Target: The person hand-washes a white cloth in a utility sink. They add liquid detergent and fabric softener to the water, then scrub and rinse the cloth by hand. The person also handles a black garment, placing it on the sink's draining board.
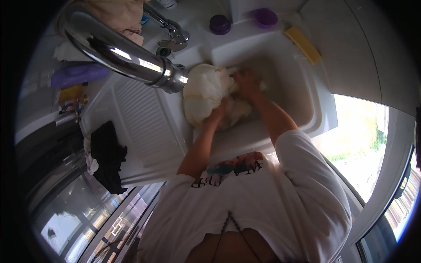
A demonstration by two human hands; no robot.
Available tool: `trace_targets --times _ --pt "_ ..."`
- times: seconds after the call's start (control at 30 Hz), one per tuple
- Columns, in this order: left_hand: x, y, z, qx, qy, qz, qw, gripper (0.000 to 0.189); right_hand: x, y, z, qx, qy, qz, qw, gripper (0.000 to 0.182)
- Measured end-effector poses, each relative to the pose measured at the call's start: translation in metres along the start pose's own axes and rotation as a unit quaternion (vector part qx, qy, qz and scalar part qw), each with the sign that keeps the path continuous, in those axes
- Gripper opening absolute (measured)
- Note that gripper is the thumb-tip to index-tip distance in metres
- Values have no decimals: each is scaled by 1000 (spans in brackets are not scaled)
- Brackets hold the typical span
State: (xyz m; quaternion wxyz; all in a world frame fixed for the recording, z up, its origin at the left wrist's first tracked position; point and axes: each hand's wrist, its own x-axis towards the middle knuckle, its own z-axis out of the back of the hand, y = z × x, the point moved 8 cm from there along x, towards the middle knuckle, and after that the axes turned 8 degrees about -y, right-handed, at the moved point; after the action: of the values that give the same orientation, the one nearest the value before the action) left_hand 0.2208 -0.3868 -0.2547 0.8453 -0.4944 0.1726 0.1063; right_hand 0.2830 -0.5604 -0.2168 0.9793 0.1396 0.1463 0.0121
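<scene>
A bulky cream-white cloth [204,90] lies bunched over the left rim of a white laundry sink [297,98], and part of it hangs down into the basin. My left hand [219,111] grips its lower right side, with the fingertips sunk in the folds. Deeper in the basin, my right hand [246,82] is on another part of the same cloth, its bent fingers blurred and partly hidden. Cloudy water seems to stand around the lower folds. Just left of the bundle, the mouth of a large chrome faucet [176,79] overhangs it.
A ribbed washboard [141,111] adjoins the basin, with a black cloth [107,154] over its left end. Behind stand a chrome tap [174,37], a purple lid [220,25] and a purple bowl [265,18]. A yellow bar [303,45] lies on the right rim. A purple bottle [79,75] lies left.
</scene>
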Motion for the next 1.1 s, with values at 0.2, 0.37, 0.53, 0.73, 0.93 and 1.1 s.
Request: trace_targets --times 0.2,0.37,0.53,0.73,0.93,1.1 --pt "-3 -46 31 -506 -50 217 833 52 12 8 8 181 -63 -94 977 51" --pt "-11 -78 40 -684 -21 181 706 54 -79 97 122 355 -211 168 895 33" --pt "-53 -150 17 -762 191 254 565 54 -114 128 151 301 -280 184 893 52" --pt "-65 -167 23 -753 235 214 576 52 -120 141 125 216 -274 174 921 51" --pt "-42 -148 31 -678 168 136 703 51 -112 140 138 253 -400 209 855 36" --pt "-33 -139 54 -472 -50 132 870 47 -71 61 146 437 -346 102 824 28"
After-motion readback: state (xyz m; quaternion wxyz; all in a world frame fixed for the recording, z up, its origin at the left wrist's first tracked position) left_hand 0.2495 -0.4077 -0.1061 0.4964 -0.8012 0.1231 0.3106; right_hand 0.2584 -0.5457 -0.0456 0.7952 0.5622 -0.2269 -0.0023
